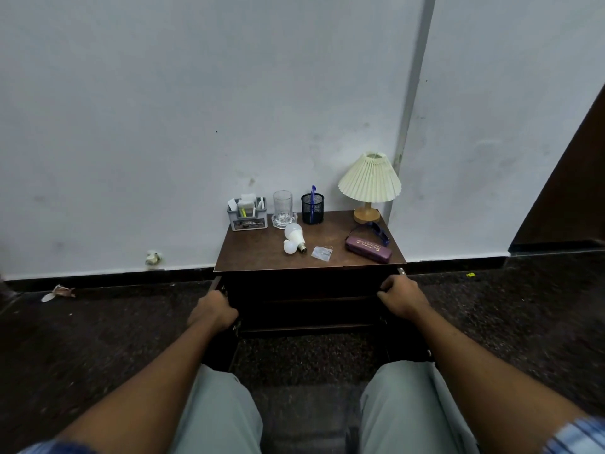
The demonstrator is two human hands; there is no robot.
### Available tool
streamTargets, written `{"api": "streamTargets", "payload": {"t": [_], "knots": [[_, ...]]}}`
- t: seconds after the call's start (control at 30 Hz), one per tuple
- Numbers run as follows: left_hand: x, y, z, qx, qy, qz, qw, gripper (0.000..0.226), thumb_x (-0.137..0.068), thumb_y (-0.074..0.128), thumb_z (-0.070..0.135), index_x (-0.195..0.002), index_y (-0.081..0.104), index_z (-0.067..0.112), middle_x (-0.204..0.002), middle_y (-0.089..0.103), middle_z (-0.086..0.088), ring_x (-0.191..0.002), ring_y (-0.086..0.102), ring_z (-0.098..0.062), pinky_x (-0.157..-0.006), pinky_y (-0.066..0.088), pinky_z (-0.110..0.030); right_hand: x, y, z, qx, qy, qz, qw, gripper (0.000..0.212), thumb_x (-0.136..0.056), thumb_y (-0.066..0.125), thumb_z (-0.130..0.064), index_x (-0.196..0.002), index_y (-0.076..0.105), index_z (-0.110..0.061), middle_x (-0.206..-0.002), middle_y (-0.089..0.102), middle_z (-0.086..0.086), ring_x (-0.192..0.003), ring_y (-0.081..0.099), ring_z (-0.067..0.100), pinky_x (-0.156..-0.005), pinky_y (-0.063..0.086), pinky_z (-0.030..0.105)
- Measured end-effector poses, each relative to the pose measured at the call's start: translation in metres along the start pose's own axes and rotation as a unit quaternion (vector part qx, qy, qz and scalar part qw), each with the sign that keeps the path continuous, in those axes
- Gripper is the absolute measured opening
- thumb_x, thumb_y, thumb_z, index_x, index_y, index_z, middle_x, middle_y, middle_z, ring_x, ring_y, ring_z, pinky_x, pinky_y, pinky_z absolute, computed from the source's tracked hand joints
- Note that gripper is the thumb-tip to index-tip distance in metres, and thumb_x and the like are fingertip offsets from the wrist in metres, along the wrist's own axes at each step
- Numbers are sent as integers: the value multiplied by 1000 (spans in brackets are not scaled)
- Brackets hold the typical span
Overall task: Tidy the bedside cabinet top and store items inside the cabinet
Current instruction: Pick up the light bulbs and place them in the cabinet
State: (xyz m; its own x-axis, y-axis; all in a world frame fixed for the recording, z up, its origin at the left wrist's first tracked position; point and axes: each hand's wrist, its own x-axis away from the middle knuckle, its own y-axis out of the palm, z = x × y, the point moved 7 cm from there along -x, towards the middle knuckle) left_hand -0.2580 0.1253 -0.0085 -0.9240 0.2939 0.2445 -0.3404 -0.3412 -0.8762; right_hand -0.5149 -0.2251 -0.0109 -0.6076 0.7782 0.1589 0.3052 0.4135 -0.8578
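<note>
Both arms reach forward, left hand (212,311) and right hand (401,298) each gripping a cabinet door (226,342).

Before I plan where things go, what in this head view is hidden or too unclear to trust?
- Cabinet interior: too dark to tell what it holds.
- Left hand and right hand: fingertips curl out of sight over the door edges.
- Glasses: partly behind the maroon case.
- Small clear packet: contents too small to identify.
- Grey organiser: label print unreadable.
</note>
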Motion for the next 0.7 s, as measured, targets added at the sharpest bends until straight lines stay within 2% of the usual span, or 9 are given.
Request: {"api": "streamTargets", "payload": {"t": [0.03, 0.1, 0.23, 0.37, 0.47, 0.6, 0.7], "knots": [[1, 1, 6, 13, 13, -3, 1000, 27, -73, 62, 26, -97, 72, 19, -114, 70, -10, -110, 65, -32, -90, 53, -34, 1, 1, -10, -15, -16, -5, 1000, 2, -85, 69, -30, -86, 69, -28, -99, 71, -3, -100, 67, 19, -89, 56, 36], [3, 4, 17, 50, 40, -3, 998, 20, -75, 64, 25, -94, 71, 23, -112, 71, -4, -111, 64, -27, -92, 51, -30, 2, 4, -28, -35, -36, -12, 999, 9, -85, 72, -30, -79, 66, -30, -93, 72, -5, -93, 68, 16, -88, 57, 37], [3, 13, 37, 115, 81, -6, 990, 15, -79, 66, 22, -92, 74, 21, -103, 72, 4, -108, 60, -14, -90, 45, -23, 1, 14, -55, -70, -62, -14, 996, 8, -85, 74, -29, -79, 69, -28, -88, 72, -6, -90, 68, 14, -87, 57, 36], [-6, 23, 50, 181, 90, -17, 979, 6, -75, 67, 22, -78, 71, 25, -85, 74, 4, -90, 70, -19, -88, 56, -33, 0, 25, -81, -73, -97, -15, 992, 6, -88, 71, -28, -88, 74, -22, -87, 72, -5, -87, 67, 11, -77, 53, 28], [-15, 27, 59, 231, 93, -10, 969, 6, -74, 69, 20, -77, 72, 25, -76, 73, 5, -81, 71, -18, -85, 58, -34, -2, 31, -100, -74, -116, -25, 990, 8, -89, 70, -27, -90, 74, -20, -88, 72, -5, -84, 66, 7, -73, 50, 25], [-23, 35, 70, 303, 93, -15, 948, 9, -80, 69, 14, -84, 71, 22, -83, 76, -3, -74, 71, -17, -74, 57, -29, -11, 41, -120, -84, -132, -37, 987, 9, -89, 70, -28, -89, 74, -19, -88, 73, -5, -83, 67, 8, -72, 51, 25], [-38, 44, 72, 351, 79, -8, 933, 12, -83, 67, 10, -86, 70, 21, -87, 75, -7, -68, 68, -15, -68, 56, -30, -21, 51, -132, -86, -141, -38, 985, 11, -89, 70, -30, -91, 74, -19, -87, 72, -6, -82, 65, 6, -66, 44, 20]]}}
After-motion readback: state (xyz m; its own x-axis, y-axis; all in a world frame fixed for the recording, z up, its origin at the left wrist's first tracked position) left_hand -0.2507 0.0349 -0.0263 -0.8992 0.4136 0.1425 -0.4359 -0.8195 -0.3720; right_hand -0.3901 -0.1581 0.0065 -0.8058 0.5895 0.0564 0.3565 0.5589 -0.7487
